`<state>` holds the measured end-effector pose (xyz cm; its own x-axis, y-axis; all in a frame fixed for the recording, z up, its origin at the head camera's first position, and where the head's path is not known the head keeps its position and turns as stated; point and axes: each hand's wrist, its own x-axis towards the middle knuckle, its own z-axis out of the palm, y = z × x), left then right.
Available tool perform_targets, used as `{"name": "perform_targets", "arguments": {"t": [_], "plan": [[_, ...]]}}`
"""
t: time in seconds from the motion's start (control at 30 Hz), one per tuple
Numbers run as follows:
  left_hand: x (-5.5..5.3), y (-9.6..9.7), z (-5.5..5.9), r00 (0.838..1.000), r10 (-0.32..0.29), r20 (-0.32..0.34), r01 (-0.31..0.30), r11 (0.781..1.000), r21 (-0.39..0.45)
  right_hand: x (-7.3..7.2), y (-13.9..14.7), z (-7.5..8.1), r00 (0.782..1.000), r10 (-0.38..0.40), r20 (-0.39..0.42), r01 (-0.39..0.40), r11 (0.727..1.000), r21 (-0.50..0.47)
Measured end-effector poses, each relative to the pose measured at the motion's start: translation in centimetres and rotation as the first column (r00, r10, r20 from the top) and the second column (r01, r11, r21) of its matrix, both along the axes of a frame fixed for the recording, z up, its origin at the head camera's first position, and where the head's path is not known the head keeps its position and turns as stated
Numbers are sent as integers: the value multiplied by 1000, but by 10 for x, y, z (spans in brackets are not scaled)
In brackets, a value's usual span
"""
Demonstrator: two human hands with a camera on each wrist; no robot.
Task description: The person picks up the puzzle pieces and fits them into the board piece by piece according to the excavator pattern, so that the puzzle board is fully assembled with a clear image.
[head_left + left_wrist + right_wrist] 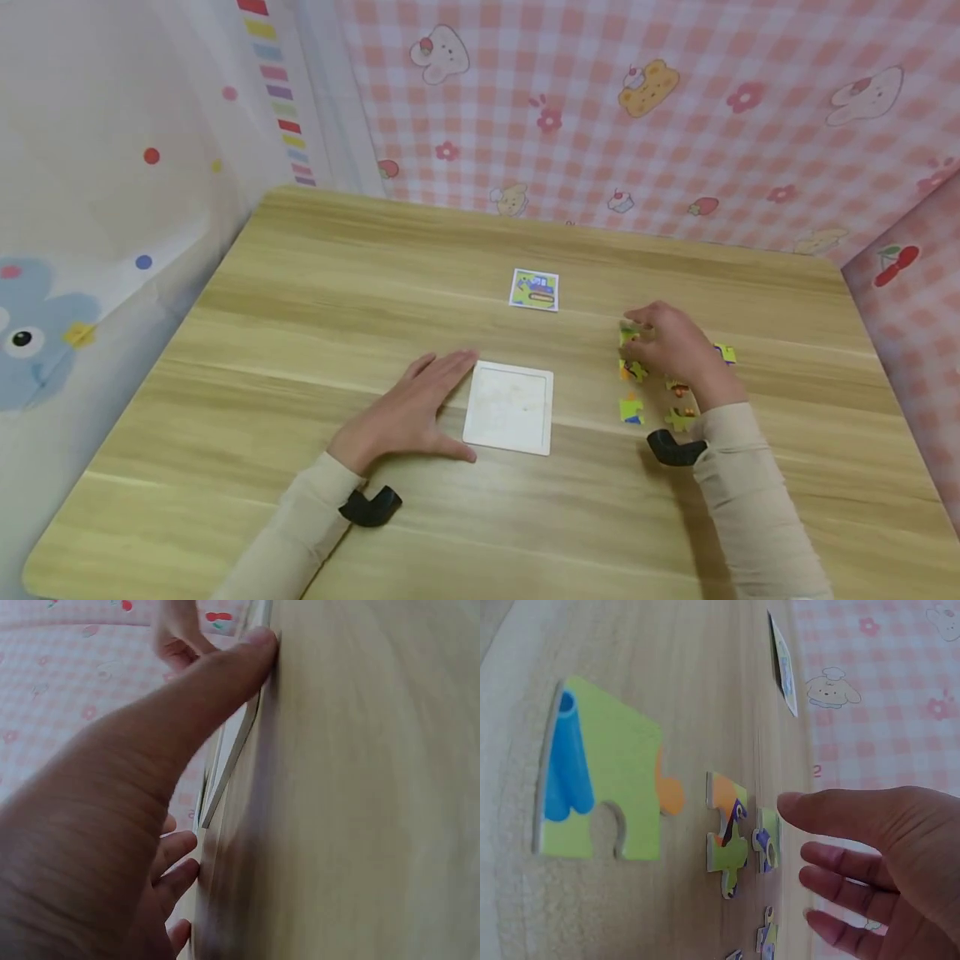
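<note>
At the near side, 2 beige sleeves (757, 500) are extending over the table with light wood grain (525, 533), and at each wrist 1 black curved device (372, 507) is sitting. The left hand (412, 410) is lying along the left edge of a flat, cream-white, square tray with a thin border (510, 410). Its fingers are stretching quite straight and the thumb is standing widely apart, near the near left corner, while the fingertips are reaching to the far left corner; it is not gripping anything. The tray is lying on the table between the 2 hands.

To the right of the tray, a lime-green jigsaw piece with a blue tube shape and an orange knob (631, 410) is lying flat in the near row. Behind it, other lime-green pieces with orange and blue prints (636, 372) are lying apart, some partly hidden. The right hand (675, 346) is hovering above these; its fingers are bending a little, a clear gap is showing between thumb and fingertips, and no piece is appearing in its hold. I cannot tell if it is touching 1 of them.

Farther, a small square picture card with a white border (534, 290) is lying alone, and a pink-and-white checked cloth (600, 158) is hanging behind the table.
</note>
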<state>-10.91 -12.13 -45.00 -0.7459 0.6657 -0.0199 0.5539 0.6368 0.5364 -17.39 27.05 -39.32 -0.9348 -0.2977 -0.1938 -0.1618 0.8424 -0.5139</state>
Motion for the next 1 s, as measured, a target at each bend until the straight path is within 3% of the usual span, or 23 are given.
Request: {"name": "perform_targets", "arguments": {"t": [0.2,0.5,1.0], "plan": [[0,1,-6,1000,13,-18,-12,1000,27,1,1,0,1000,6,20,-7,998,65],[-3,3,-9,999,10,-38,-7,998,70,-2,2,-3,1000,13,-5,-12,997,73],[-2,6,-12,998,27,-50,-26,999,27,-5,1,-10,999,-50,4,50,996,75]]}}
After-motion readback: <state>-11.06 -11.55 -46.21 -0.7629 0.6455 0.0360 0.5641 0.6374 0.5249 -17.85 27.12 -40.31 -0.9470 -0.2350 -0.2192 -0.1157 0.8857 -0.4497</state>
